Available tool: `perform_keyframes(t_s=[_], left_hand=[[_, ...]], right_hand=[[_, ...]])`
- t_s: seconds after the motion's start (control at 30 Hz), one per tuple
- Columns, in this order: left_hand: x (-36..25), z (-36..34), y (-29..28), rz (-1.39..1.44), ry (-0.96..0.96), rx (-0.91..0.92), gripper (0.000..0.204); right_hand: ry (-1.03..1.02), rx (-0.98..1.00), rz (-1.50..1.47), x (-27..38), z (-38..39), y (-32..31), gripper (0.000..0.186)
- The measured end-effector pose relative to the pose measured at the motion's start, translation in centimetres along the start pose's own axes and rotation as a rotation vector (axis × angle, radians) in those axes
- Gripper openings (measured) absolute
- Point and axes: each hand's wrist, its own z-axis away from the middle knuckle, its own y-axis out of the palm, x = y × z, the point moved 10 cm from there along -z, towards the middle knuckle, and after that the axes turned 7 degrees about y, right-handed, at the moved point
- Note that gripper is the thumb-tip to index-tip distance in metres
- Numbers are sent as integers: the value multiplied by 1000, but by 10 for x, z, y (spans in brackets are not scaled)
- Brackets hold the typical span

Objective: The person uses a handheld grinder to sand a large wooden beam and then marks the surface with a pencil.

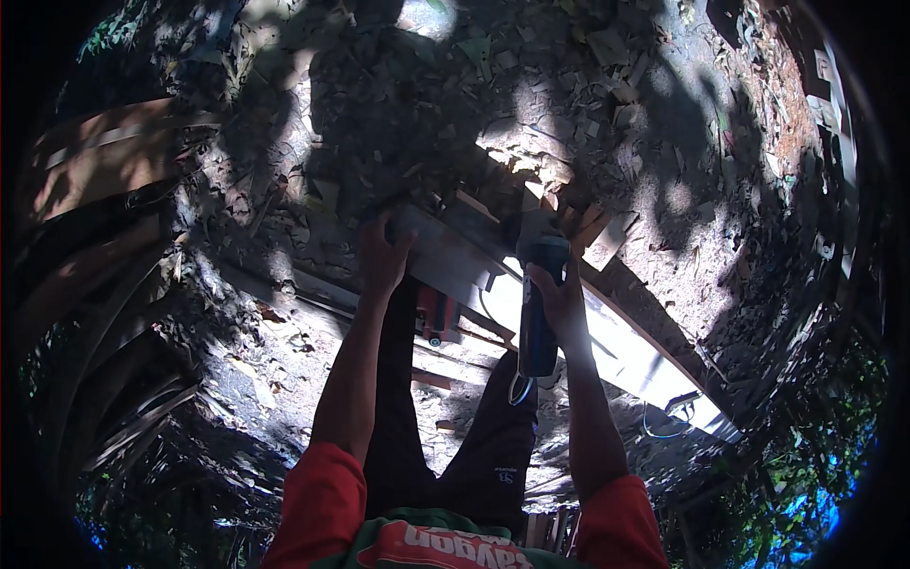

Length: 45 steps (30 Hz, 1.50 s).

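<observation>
A long board (645,365) lies diagonally in front of me, from shade at its upper-left end into bright sun at lower right. My left hand (382,251) is closed on that upper-left end. My right hand (559,299) grips a dark, long-bodied power tool, apparently an angle grinder (538,349), held upright in the picture over the board; its shaded head points away from me, and I cannot tell whether it touches the wood. A cord loop hangs from its rear. Below the board, between my legs, sits a red-and-black object (436,313) I cannot make out.
Wood offcuts (602,242) lie just past the board on ground strewn with dry leaves and chips (682,199). Curved planks or dry fronds (104,180) are piled at the left. A wire sits at the board's lower-right end. Green foliage (796,474) edges the lower right.
</observation>
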Motion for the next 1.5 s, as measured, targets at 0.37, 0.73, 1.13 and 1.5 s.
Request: perform_keyframes(t_s=[0.37, 0.73, 1.13, 1.5], left_hand=[[61, 60, 18, 830, -353, 119, 44], [79, 65, 4, 705, -388, 146, 40], [79, 64, 5, 683, -427, 196, 49], [78, 64, 5, 680, -411, 188, 44]], right_hand=[[-48, 66, 21, 11, -9, 35, 86], [-22, 127, 5, 41, -10, 69, 89], [-126, 56, 79, 38, -16, 68, 72], [26, 90, 35, 22, -8, 44, 86]])
